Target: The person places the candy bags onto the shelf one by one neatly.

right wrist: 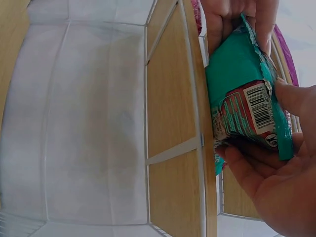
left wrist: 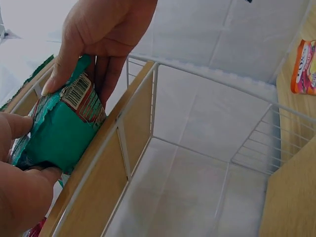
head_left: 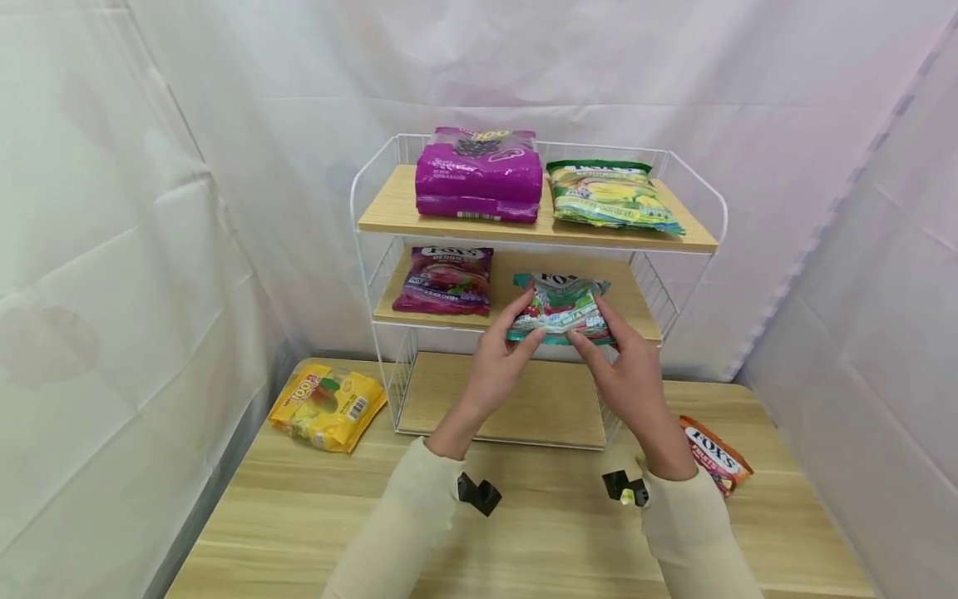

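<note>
A teal candy bag (head_left: 560,309) with FOX'S lettering is held between both hands at the front of the middle shelf's right half. My left hand (head_left: 497,358) grips its left end, thumb on the near side. At the other end my right hand (head_left: 627,374) grips it the same way. Both wrist views show the teal underside of the candy bag (left wrist: 64,128) with a barcode, right at the shelf's wooden edge (right wrist: 200,94). To its left on that shelf lies a purple FOX'S berries bag (head_left: 446,281).
A three-tier rack with white wire sides stands on the wooden table (head_left: 314,516). Its top shelf carries a large magenta bag (head_left: 479,179) and a yellow-green FOX'S bag (head_left: 609,195). A yellow candy bag (head_left: 328,408) lies left of the rack, an orange FOX'S bag (head_left: 714,456) right.
</note>
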`<action>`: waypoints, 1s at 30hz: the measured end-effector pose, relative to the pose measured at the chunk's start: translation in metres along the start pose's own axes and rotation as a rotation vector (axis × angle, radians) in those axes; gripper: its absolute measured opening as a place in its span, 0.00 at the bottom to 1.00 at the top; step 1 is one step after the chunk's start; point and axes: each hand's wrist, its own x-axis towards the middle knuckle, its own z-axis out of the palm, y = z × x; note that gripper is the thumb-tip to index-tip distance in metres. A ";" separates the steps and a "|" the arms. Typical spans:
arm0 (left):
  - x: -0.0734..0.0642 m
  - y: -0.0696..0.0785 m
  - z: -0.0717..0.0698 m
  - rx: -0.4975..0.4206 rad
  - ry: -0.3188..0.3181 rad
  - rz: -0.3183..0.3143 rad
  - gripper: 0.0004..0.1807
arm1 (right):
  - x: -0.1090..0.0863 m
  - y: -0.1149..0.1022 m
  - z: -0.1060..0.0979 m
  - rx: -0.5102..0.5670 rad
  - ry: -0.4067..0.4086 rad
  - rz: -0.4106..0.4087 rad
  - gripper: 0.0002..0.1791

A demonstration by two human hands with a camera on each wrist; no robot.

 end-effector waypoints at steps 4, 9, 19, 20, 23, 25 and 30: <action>-0.001 -0.007 0.000 0.166 0.028 0.032 0.29 | -0.001 0.002 0.000 -0.059 -0.028 0.032 0.36; 0.000 -0.009 0.000 0.318 0.033 0.069 0.29 | -0.002 0.006 0.001 -0.091 -0.042 0.072 0.37; 0.001 -0.012 -0.001 0.653 -0.022 0.212 0.28 | -0.004 0.012 0.003 -0.155 -0.030 0.012 0.32; 0.000 -0.012 -0.001 0.681 -0.025 0.220 0.28 | -0.005 0.012 0.004 -0.167 -0.029 0.012 0.32; 0.000 -0.009 0.000 0.752 -0.039 0.222 0.28 | -0.006 0.012 0.003 -0.197 -0.027 0.020 0.33; 0.000 -0.007 0.001 0.789 -0.049 0.205 0.28 | -0.007 0.012 0.003 -0.217 -0.026 0.023 0.33; -0.003 -0.001 0.001 0.861 -0.041 0.200 0.28 | -0.010 0.009 0.005 -0.249 0.011 -0.060 0.33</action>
